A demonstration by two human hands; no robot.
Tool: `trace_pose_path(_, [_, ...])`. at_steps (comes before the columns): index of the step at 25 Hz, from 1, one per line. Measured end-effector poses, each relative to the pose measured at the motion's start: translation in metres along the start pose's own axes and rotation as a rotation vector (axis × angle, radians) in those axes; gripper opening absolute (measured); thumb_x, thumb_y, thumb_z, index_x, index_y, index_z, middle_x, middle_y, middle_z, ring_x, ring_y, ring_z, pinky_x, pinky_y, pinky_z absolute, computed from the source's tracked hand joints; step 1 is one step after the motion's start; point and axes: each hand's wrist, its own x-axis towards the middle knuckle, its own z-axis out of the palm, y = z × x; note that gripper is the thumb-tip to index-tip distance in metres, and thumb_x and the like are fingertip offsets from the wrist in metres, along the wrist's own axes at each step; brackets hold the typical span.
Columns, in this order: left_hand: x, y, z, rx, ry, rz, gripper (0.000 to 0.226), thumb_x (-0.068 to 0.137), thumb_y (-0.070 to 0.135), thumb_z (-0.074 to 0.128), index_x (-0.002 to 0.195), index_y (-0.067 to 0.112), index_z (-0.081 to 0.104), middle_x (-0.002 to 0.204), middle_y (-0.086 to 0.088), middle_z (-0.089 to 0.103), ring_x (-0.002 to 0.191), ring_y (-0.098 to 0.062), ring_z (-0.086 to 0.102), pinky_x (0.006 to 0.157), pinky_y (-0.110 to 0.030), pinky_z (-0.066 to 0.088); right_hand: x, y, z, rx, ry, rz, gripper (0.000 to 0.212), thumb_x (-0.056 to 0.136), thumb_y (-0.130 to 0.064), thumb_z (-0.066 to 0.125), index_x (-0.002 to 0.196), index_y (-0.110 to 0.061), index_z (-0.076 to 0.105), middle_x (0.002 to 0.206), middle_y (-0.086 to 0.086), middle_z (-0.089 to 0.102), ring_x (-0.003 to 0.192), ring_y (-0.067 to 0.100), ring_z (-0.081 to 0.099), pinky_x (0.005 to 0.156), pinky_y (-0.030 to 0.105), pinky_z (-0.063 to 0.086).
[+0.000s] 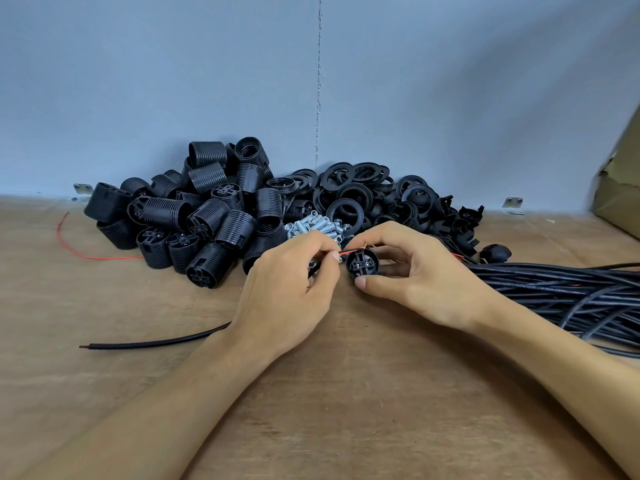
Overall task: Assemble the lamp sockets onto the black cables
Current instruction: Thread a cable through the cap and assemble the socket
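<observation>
While the right hand [412,271] clamps a black socket base [361,265] between thumb and fingers just above the wooden surface [346,393], the left hand [291,289] pinches a thin red wire [348,252] that meets the top of that base. A black cable [156,341] runs leftward from under the left wrist. Behind the hands lie threaded socket shells [194,216], rings [346,199] and silver screws [315,226], with a cable bundle [571,292] at right.

Left hand [287,282] pinches a red wire [348,252] — its tip at the socket [362,266] gripped by the right hand [412,271].
</observation>
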Motion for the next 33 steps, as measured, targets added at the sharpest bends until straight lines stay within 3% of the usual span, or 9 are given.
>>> trace_pose_path(4, [-0.0003, -0.0011, 0.0008, -0.042, 0.007, -0.006, 0.009, 0.093, 0.03, 0.058, 0.092, 0.034, 0.066, 0.082, 0.022, 0.068, 0.064, 0.004, 0.057, 0.058, -0.011, 0.038, -0.0007, -0.0032, 0.0026, -0.046, 0.072, -0.027, 0.034, 0.09, -0.006, 0.069, 0.109, -0.034, 0.068, 0.113, -0.018, 0.06, 0.102, 0.0, 0.058, 0.084, 0.013, 0.04])
trace_pose_path(8, [0.0014, -0.0023, 0.0009, -0.076, 0.007, -0.011, 0.009, 0.093, 0.032, 0.058, 0.09, 0.037, 0.064, 0.082, 0.026, 0.066, 0.06, -0.002, 0.059, 0.055, -0.013, 0.038, -0.0019, -0.0028, 0.0028, -0.083, 0.141, -0.003, 0.023, 0.1, -0.029, 0.059, 0.12, -0.039, 0.065, 0.116, -0.022, 0.057, 0.096, -0.009, 0.055, 0.084, 0.013, 0.038])
trace_pose_path(10, [0.0018, -0.0022, 0.0007, -0.103, 0.006, -0.01, 0.009, 0.094, 0.033, 0.055, 0.09, 0.039, 0.062, 0.079, 0.026, 0.066, 0.059, -0.008, 0.06, 0.053, -0.017, 0.041, -0.0017, -0.0045, 0.0039, -0.061, 0.154, -0.008, 0.021, 0.101, -0.03, 0.057, 0.117, -0.039, 0.067, 0.114, -0.02, 0.055, 0.094, -0.007, 0.054, 0.085, 0.017, 0.041])
trace_pose_path(14, [0.001, -0.003, 0.002, -0.132, -0.043, -0.008, 0.014, 0.095, 0.031, 0.055, 0.086, 0.04, 0.059, 0.071, 0.02, 0.065, 0.054, -0.014, 0.057, 0.052, -0.031, 0.044, -0.0007, -0.0065, 0.0071, 0.016, 0.137, 0.006, 0.016, 0.098, -0.03, 0.062, 0.109, -0.037, 0.071, 0.118, -0.014, 0.055, 0.109, 0.004, 0.057, 0.093, 0.032, 0.049])
trace_pose_path(18, [0.0011, -0.0024, 0.0006, -0.149, -0.027, 0.021, 0.013, 0.097, 0.031, 0.052, 0.09, 0.041, 0.055, 0.068, 0.011, 0.062, 0.049, -0.013, 0.053, 0.049, -0.027, 0.041, -0.0001, -0.005, 0.0092, 0.036, 0.15, 0.023, 0.013, 0.098, -0.03, 0.063, 0.104, -0.037, 0.071, 0.117, -0.011, 0.057, 0.108, 0.009, 0.059, 0.091, 0.028, 0.046])
trace_pose_path(21, [0.0019, -0.0012, -0.0001, -0.168, -0.029, 0.021, 0.014, 0.098, 0.031, 0.051, 0.092, 0.043, 0.054, 0.067, 0.009, 0.062, 0.048, -0.014, 0.054, 0.049, -0.034, 0.045, 0.0002, -0.0037, 0.0098, 0.072, 0.168, 0.021, 0.011, 0.097, -0.029, 0.064, 0.101, -0.036, 0.072, 0.116, -0.012, 0.058, 0.108, 0.008, 0.06, 0.092, 0.03, 0.049])
trace_pose_path(24, [0.0017, -0.0013, 0.001, -0.115, -0.016, 0.024, 0.014, 0.098, 0.029, 0.052, 0.091, 0.041, 0.054, 0.067, 0.009, 0.06, 0.051, -0.013, 0.051, 0.049, -0.022, 0.037, 0.0005, -0.0024, 0.0092, 0.086, 0.17, 0.001, 0.01, 0.096, -0.029, 0.066, 0.101, -0.033, 0.074, 0.116, -0.012, 0.06, 0.111, 0.007, 0.061, 0.094, 0.027, 0.048])
trace_pose_path(28, [0.002, -0.003, 0.0024, -0.064, -0.002, 0.013, 0.01, 0.099, 0.03, 0.05, 0.096, 0.035, 0.058, 0.068, 0.009, 0.058, 0.056, -0.011, 0.051, 0.054, -0.024, 0.038, 0.0003, -0.0022, 0.0096, 0.089, 0.16, -0.012, 0.01, 0.091, -0.035, 0.07, 0.098, -0.034, 0.076, 0.115, -0.015, 0.062, 0.114, 0.006, 0.06, 0.1, 0.034, 0.049])
trace_pose_path(33, [0.0022, 0.0011, 0.0017, -0.097, 0.017, 0.037, 0.003, 0.095, 0.033, 0.061, 0.095, 0.033, 0.065, 0.071, 0.017, 0.059, 0.064, -0.008, 0.056, 0.058, -0.015, 0.039, 0.0019, -0.0006, 0.0107, 0.057, 0.213, -0.001, 0.007, 0.088, -0.035, 0.073, 0.093, -0.033, 0.078, 0.11, -0.014, 0.064, 0.108, 0.008, 0.063, 0.097, 0.039, 0.051])
